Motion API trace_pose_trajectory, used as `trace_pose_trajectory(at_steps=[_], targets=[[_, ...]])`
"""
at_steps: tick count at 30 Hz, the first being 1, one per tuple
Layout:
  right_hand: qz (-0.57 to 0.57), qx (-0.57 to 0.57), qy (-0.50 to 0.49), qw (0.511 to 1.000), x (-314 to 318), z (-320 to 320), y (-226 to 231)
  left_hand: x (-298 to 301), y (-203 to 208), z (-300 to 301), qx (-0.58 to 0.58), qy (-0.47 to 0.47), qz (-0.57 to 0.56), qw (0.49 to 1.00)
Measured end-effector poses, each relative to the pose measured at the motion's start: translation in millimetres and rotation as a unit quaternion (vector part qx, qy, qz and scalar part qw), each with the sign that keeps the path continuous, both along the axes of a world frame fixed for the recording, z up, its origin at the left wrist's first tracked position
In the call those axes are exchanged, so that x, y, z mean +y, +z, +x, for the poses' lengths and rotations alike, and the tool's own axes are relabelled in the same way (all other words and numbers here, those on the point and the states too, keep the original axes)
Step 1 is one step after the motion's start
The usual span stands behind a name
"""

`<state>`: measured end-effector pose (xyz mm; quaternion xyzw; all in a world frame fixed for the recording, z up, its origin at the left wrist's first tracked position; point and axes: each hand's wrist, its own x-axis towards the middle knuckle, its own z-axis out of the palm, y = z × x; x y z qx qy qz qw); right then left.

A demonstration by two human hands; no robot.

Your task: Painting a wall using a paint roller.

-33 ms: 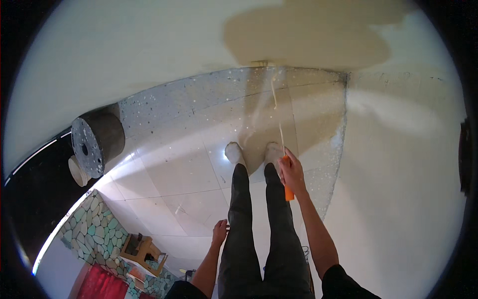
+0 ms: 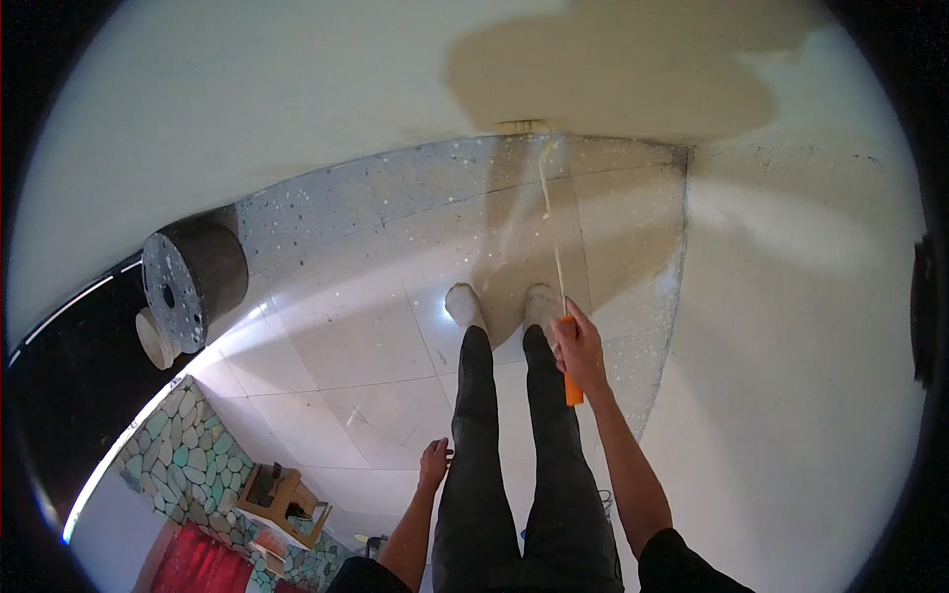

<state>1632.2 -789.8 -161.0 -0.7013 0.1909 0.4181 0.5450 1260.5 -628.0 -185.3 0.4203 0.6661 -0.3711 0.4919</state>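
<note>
Right hand (image 2: 578,351) is closed around the orange handle (image 2: 573,387) of a long-poled paint roller (image 2: 524,127); its thin pale pole runs up to the roller head, which sits against the smooth cream wall (image 2: 247,109) at the base of a darker tan patch (image 2: 613,69). Left hand (image 2: 433,463) hangs open and empty beside the leg. Glossy pale floor tiles (image 2: 346,346) are paint-speckled; a dark cylindrical drum (image 2: 188,282) lies left

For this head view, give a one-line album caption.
Right hand holds an orange-handled paint roller against the wall; left hand hangs empty.
</note>
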Motion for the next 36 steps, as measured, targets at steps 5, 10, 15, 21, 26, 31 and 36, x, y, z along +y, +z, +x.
trace_pose_trajectory(at_steps=[5,10,15,21,26,31,36], targets=[[-0.017,-0.032,0.031,0.999,-25.4,-10.2,65.8,-19.8,2.3,-28.8,-0.057,-0.12,0.031,0.991],[-0.062,-0.147,0.087,0.983,-34.1,-37.2,114.0,-33.8,6.0,-97.4,-0.079,-0.124,0.036,0.988],[-0.051,-0.112,0.05,0.991,-36.5,-15.2,49.4,-43.1,15.2,-81.7,-0.045,-0.161,0.009,0.986],[-0.051,-0.104,0.065,0.991,-20.1,-6.4,62.0,-24.7,35.1,-57.9,0.006,0.032,0.001,0.999],[-0.108,-0.115,0.12,0.98,-34.7,-21.7,181.9,-15.4,50.8,-66.1,0.023,0.027,0.007,0.999],[-0.111,-0.139,0.139,0.974,-40.3,-22.6,141.2,-19.5,38.4,-64.6,0.016,0.019,0.0,1.0],[-0.103,-0.148,0.121,0.976,-25.5,-5.5,127.4,-24.5,37.1,-67.8,0.004,0.002,0.001,1.0]])
